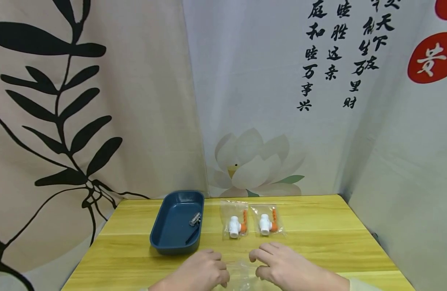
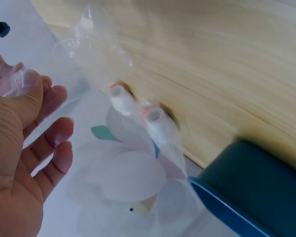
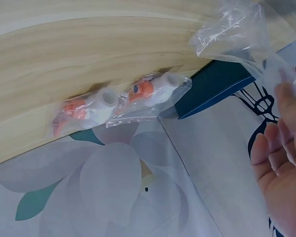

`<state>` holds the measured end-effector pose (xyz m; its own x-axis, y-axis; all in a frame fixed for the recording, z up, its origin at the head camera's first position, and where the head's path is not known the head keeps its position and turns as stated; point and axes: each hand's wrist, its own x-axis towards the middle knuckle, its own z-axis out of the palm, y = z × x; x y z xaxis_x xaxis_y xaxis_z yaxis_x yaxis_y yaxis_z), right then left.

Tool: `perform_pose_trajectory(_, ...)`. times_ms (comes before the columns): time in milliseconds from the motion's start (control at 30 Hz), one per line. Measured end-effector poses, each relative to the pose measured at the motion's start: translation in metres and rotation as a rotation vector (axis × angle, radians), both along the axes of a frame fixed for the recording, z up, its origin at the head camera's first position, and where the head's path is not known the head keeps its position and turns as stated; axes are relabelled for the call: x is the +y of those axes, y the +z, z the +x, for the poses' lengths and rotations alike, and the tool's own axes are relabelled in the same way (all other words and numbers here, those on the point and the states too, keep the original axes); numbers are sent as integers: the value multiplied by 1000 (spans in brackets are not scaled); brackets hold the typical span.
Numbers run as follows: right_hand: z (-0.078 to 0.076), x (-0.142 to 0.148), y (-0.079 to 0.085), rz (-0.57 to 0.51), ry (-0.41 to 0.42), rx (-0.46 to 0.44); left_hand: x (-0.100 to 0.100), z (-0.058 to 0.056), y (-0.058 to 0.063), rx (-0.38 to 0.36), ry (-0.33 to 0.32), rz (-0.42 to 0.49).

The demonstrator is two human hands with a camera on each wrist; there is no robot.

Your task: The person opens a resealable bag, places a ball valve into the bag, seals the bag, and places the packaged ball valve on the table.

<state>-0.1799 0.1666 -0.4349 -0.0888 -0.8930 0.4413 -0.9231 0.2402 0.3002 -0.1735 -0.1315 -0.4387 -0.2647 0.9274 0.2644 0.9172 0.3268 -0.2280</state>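
Observation:
A clear plastic bag [image 1: 242, 277], with a thin red line at its edge, hangs between both hands at the table's near edge. My left hand [image 1: 203, 271] pinches its edge between thumb and forefinger, the other fingers bent loosely, as the left wrist view shows. On the other side, my right hand [image 1: 281, 264] holds the bag [image 3: 232, 32] near its thumb [image 3: 286, 96]; part of that grip is cut off by the frame. No contents show in the bag. Beyond the hands lie two bagged white plastic valves with orange handles, the left valve [image 1: 234, 227] and the right valve [image 1: 265, 224].
A blue tray [image 1: 170, 226] stands at the back left of the wooden table [image 1: 310, 226]. In it lie a small metal piece [image 1: 195, 219] and a dark slim object [image 1: 192, 236]. A printed curtain [image 1: 154, 101] hangs behind the table.

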Motion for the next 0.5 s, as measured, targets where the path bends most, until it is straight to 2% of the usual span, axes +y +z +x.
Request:
perform_pose_trajectory(233,-3,1,-6,-27,9,58,-1,-2,-2,-8,1,-3)
perform_pose_trajectory(500,-8,3,-10,-29,14,81,0,-2,-7,41,-12,59)
